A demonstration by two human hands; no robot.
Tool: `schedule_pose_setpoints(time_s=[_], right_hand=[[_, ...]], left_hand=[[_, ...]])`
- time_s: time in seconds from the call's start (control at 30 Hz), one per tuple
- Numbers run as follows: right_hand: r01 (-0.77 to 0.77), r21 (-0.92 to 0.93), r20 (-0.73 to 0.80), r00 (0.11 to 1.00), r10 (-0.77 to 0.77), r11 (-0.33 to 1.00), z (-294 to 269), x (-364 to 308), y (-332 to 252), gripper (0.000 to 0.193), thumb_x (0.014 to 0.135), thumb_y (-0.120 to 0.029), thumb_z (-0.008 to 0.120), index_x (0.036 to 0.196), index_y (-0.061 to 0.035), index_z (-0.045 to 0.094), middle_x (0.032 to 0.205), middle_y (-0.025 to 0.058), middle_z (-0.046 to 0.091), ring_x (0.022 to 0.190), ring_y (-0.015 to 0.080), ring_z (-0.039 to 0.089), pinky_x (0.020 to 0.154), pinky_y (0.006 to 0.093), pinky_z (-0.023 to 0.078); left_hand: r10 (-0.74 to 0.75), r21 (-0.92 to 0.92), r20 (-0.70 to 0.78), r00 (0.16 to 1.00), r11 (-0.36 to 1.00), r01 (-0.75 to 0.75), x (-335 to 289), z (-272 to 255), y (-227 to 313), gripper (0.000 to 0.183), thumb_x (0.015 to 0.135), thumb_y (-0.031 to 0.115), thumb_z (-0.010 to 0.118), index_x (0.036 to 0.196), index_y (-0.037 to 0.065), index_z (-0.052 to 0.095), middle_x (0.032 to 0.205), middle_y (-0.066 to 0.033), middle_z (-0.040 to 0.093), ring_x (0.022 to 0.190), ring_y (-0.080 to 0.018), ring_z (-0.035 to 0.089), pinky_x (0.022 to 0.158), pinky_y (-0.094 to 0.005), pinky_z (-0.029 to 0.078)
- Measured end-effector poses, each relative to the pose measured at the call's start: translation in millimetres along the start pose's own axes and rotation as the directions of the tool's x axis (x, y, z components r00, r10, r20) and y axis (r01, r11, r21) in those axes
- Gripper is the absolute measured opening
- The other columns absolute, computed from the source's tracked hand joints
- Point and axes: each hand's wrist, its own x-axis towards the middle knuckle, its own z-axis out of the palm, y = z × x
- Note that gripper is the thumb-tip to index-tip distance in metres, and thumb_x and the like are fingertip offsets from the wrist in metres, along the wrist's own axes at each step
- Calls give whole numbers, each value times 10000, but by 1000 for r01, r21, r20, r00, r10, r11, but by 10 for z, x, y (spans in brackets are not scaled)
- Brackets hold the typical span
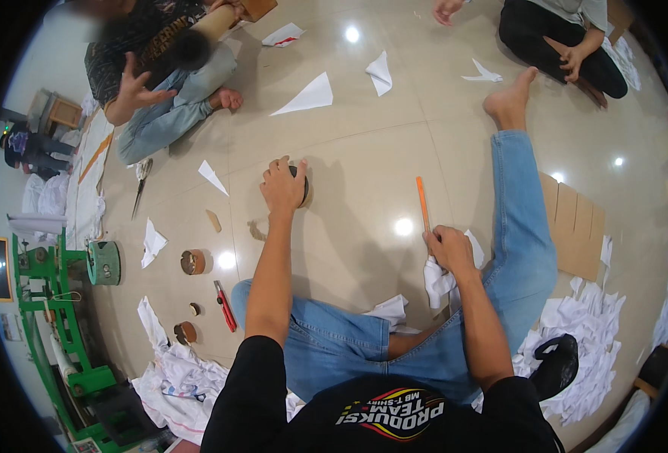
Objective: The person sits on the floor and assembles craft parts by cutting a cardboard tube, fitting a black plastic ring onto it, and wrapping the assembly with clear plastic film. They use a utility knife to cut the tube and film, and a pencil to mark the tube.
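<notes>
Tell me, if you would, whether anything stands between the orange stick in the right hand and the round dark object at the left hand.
Nothing visible stands between the orange stick in the right hand and the round dark object: only shadowed floor lies there. The left hand covers part of the object.

Judging from my end of the feed, I'd call this a small workshop, most likely one dealing in cloth. Shiny tiled floor [375, 151] doubles as the workspace, with white scraps [315, 98] strewn around and a big heap of offcuts [594, 325] at lower right. There's a green metal machine [91, 380] on the left edge, plus a red cutter knife [226, 308] at lower left. One co-worker [190, 87] sits on the tiles upper left, another person [530, 34] upper right.
</notes>
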Motion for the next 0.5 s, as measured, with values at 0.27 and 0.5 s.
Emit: schedule_pose_setpoints(time_s=[0.27, 0.5], right_hand=[[-4, -17, 39, 999, 5, 1000, 3, 53, -14, 384, 978, -348, 686, 896, 18, 769, 864, 237, 751, 841, 432, 731, 798, 529, 557], [3, -48, 24, 1000, -2, 999, -1, 26, 17, 395, 985, -364, 677, 910, 11, 776, 872, 232, 756, 849, 427, 735, 815, 527, 560]], left_hand=[[-11, -229, 239, 971, 971, 67, -753, -112, 294, 772, 1094, 639, 431, 1615, 70, 466, 1683, -191, 422, 1597, -389, 302, 1277, -633, 201], [112, -222, -425, 898, 949, -224, -758, -1236, 718, 762, 1142, 581, 342, 1691, 53, 314, 1776, -183, 252, 1668, -404, 82, 1298, -662, 8]])
